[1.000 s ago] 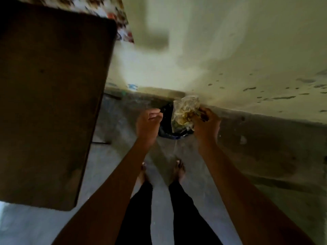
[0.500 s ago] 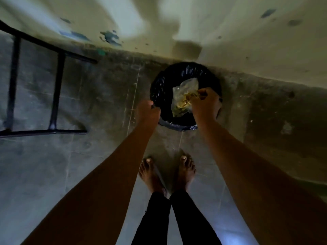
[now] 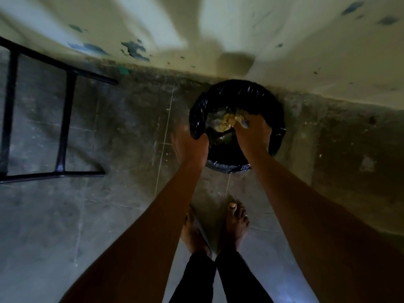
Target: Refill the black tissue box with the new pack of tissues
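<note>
A round bin lined with a black plastic bag [image 3: 269, 99] stands on the floor against the wall. My left hand [image 3: 190, 147] grips the bag's near-left rim. My right hand [image 3: 251, 130] is inside the bin's mouth, closed on a crumpled clear plastic wrapper [image 3: 225, 122] with yellowish print. Neither the black tissue box nor the new tissue pack is in view.
A black metal frame [image 3: 63, 127] of furniture stands on the grey tiled floor at the left. The cream wall [image 3: 306, 51] with chipped paint runs behind the bin. My bare feet [image 3: 237, 224] are just short of the bin.
My view has tilted down from the table to the bin. My right hand has lowered the wrapper from above the bin into its mouth. My left hand has taken hold of the bag's rim.
</note>
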